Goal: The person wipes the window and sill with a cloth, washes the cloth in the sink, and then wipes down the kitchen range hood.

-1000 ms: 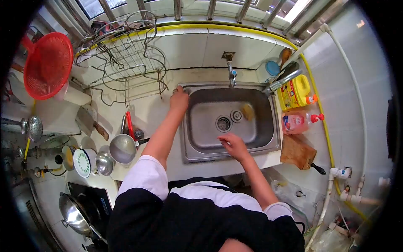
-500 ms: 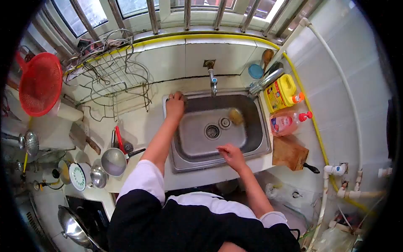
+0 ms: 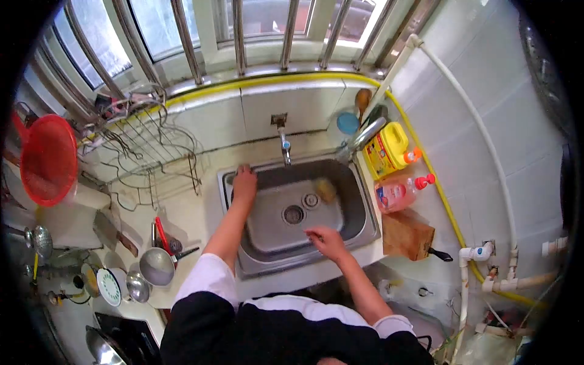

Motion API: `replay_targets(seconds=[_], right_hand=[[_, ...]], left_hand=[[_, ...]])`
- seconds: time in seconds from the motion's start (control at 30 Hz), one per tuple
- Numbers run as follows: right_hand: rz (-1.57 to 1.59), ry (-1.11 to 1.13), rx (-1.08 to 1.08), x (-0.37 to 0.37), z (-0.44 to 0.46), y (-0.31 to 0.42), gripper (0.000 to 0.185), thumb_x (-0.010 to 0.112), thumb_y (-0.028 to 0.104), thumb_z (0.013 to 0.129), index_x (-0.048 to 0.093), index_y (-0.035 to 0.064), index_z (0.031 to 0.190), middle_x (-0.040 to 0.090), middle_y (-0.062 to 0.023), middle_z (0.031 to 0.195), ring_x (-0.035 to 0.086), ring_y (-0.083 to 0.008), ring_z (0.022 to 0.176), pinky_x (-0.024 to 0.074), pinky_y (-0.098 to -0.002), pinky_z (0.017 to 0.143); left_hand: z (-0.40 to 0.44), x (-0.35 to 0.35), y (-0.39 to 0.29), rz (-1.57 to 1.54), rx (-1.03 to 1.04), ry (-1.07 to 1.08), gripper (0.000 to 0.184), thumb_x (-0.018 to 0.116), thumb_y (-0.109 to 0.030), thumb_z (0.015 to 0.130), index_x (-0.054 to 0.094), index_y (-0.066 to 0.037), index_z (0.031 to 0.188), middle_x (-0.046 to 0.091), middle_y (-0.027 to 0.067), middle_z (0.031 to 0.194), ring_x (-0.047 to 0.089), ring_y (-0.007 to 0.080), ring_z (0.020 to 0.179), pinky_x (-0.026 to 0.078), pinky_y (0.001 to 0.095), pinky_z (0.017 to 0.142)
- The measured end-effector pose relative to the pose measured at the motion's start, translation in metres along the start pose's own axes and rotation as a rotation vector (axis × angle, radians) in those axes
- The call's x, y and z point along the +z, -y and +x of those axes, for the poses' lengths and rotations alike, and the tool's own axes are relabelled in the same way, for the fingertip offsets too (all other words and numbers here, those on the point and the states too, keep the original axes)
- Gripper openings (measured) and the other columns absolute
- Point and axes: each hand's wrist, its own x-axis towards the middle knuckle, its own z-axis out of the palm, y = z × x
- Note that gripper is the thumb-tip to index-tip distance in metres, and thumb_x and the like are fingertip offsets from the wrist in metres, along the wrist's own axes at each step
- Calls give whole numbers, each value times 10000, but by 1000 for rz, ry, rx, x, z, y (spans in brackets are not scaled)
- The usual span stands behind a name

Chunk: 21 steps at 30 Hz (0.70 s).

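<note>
A stainless steel sink (image 3: 372, 228) is set into the counter in front of me. My left hand (image 3: 244, 184) rests at its left rim near the back corner, fingers curled down. Something small and dark shows beside the fingertips, too hidden to name. Over the front part of the basin hangs my right hand (image 3: 328, 242), fingers loosely bent and apart, with nothing visible in them. A yellowish sponge-like lump (image 3: 325, 190) lies in the basin, right of the drain (image 3: 293, 215). The faucet (image 3: 285, 146) stands behind the sink.
Right of the sink are a yellow jug (image 3: 382, 152), a pink soap bottle (image 3: 392, 196) and a wooden block (image 3: 407, 237) with a black handle. A wire rack (image 3: 146, 152), a small pan (image 3: 157, 266) and a cleaver (image 3: 109, 230) sit to the left.
The view has shifted, so the sink appears lower and further left. My left hand has moved slightly toward me along the left rim. My right hand's fingers are more bent.
</note>
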Motion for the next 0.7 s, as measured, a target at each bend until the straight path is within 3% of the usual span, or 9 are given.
replay_targets(seconds=[0.07, 0.1, 0.2, 0.23, 0.27, 0.33, 0.47, 0.53, 0.7], right_hand=[[-11, 44, 13, -3, 6, 2, 195, 586, 106, 856, 665, 119, 1035, 644, -93, 899, 628, -254, 811, 497, -344, 700], [5, 50, 3, 0, 9, 1, 196, 586, 100, 855, 664, 115, 1034, 644, -93, 899, 628, -255, 814, 497, -342, 701], [-2, 73, -12, 4, 13, 0, 200, 585, 84, 851, 662, 108, 1035, 645, -88, 904, 627, -252, 817, 497, -336, 708], [7, 78, -16, 5, 14, 0, 206, 588, 78, 848, 662, 109, 1037, 645, -85, 905, 629, -250, 815, 499, -334, 710], [15, 82, -23, 5, 16, 0, 211, 590, 72, 845, 662, 110, 1039, 646, -82, 906, 631, -249, 814, 500, -332, 713], [15, 87, 7, 3, 14, 1, 220, 591, 65, 841, 662, 111, 1044, 647, -82, 907, 633, -248, 813, 502, -329, 716], [-13, 79, 5, 0, 14, -4, 241, 590, 51, 835, 663, 117, 1055, 648, -87, 900, 640, -247, 807, 506, -323, 715], [1, 75, 19, 1, 15, -11, 241, 591, 54, 835, 664, 116, 1055, 648, -89, 899, 641, -244, 808, 506, -323, 714], [41, 113, 71, 3, 22, -7, 246, 589, 50, 833, 659, 90, 1066, 652, -96, 894, 642, -228, 793, 502, -311, 712]], left_hand=[[1, -1, -12, -161, 105, 17, 226, 576, -104, 788, 621, -53, 1004, 520, 127, 1127, 553, 301, 1038, 537, 401, 699], [5, 33, -17, -322, 72, -101, 252, 589, -89, 762, 590, -60, 1013, 499, 141, 1127, 579, 309, 980, 535, 405, 673], [12, 19, -48, -340, 193, -155, 216, 590, -98, 765, 569, -49, 974, 512, 138, 1057, 602, 332, 889, 531, 420, 658], [16, 27, -57, -278, 152, -58, 269, 581, -131, 783, 589, -119, 1051, 512, 82, 1126, 573, 296, 982, 521, 403, 680], [20, 29, -64, -286, 147, -56, 269, 581, -131, 783, 589, -119, 1051, 512, 82, 1126, 573, 296, 982, 521, 403, 680], [27, 28, -80, -633, 5, 73, 271, 579, -153, 799, 580, -125, 1069, 526, 92, 1148, 568, 308, 1005, 512, 424, 705], [41, 34, -99, -778, 165, -32, 286, 562, -134, 800, 575, -129, 1085, 544, 93, 1144, 556, 308, 1031, 500, 433, 745], [50, 37, -97, -458, 479, -357, 322, 545, -112, 786, 578, -153, 1103, 553, 79, 1127, 542, 298, 1051, 496, 418, 760], [17, 24, -59, -321, 279, -247, 364, 568, -96, 757, 593, -144, 1117, 549, 71, 1144, 531, 295, 1038, 485, 403, 792]])
